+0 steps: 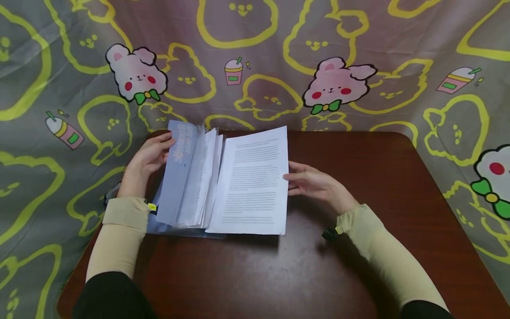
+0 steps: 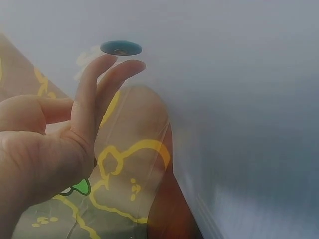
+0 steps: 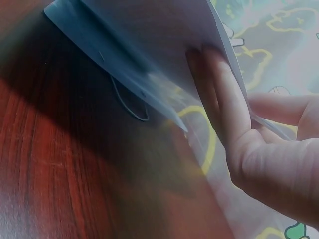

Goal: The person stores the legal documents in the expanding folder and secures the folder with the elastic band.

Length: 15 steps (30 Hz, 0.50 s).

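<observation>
A translucent blue document folder (image 1: pixel 177 177) stands opened on the table, with pinkish lettering on its flap. My left hand (image 1: pixel 150 153) is at the flap's left edge; in the left wrist view its nearly straight fingers (image 2: pixel 89 89) reach up to the flap beside a teal round button (image 2: pixel 121 48). A stack of printed paper (image 1: pixel 253 186) leans out of the folder's right side. My right hand (image 1: pixel 314 181) pinches the stack's right edge, thumb in front and fingers behind. In the right wrist view, those fingers (image 3: pixel 232 99) lie against the back of the paper.
Further sheets in clear pockets (image 1: pixel 201 177) stand between flap and stack. A thin cord loop (image 3: pixel 130 107) hangs from the folder's back cover. The dark wooden table (image 1: pixel 358 155) is bordered by a patterned cloth (image 1: pixel 271 53) at the back and sides.
</observation>
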Each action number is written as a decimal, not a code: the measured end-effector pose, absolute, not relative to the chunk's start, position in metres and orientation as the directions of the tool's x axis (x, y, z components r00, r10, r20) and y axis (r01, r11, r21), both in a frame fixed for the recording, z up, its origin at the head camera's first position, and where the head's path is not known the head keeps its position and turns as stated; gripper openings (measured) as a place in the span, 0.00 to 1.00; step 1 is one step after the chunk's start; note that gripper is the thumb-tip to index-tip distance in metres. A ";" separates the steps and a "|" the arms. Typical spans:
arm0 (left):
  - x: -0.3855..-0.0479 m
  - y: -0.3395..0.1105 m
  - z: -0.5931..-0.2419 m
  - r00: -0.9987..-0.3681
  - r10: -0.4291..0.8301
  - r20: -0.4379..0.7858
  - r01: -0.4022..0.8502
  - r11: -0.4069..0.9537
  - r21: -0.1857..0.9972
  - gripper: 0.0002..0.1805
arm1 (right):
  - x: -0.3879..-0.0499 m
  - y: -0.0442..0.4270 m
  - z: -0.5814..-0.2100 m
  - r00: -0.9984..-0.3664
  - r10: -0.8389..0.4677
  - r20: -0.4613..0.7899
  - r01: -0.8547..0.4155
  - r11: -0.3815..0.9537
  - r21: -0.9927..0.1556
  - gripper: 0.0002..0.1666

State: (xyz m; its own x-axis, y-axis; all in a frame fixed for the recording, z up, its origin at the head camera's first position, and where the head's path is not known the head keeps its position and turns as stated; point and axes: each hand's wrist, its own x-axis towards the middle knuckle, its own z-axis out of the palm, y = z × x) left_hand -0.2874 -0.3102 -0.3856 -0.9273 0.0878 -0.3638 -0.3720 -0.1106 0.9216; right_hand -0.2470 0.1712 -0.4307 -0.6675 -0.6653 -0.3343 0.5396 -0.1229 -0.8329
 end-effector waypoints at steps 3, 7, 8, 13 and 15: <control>-0.287 -0.309 -0.384 -0.928 0.080 -0.365 -0.372 -0.103 0.923 0.41 | -0.247 0.167 -0.432 -0.675 -0.656 -0.339 0.544 -0.132 -0.829 0.39; -0.286 -0.308 -0.383 -0.927 0.076 -0.367 -0.374 -0.115 0.920 0.41 | -0.246 0.160 -0.435 -0.681 -0.653 -0.332 0.548 -0.153 -0.822 0.39; -0.286 -0.308 -0.383 -0.927 0.078 -0.366 -0.373 -0.120 0.920 0.41 | -0.246 0.159 -0.436 -0.683 -0.653 -0.329 0.547 -0.159 -0.822 0.38; -0.286 -0.309 -0.383 -0.925 0.085 -0.370 -0.378 -0.136 0.916 0.41 | -0.245 0.150 -0.437 -0.689 -0.650 -0.321 0.543 -0.169 -0.823 0.38; -0.286 -0.310 -0.383 -0.923 0.085 -0.375 -0.384 -0.136 0.913 0.42 | -0.244 0.147 -0.437 -0.691 -0.645 -0.325 0.544 -0.170 -0.822 0.37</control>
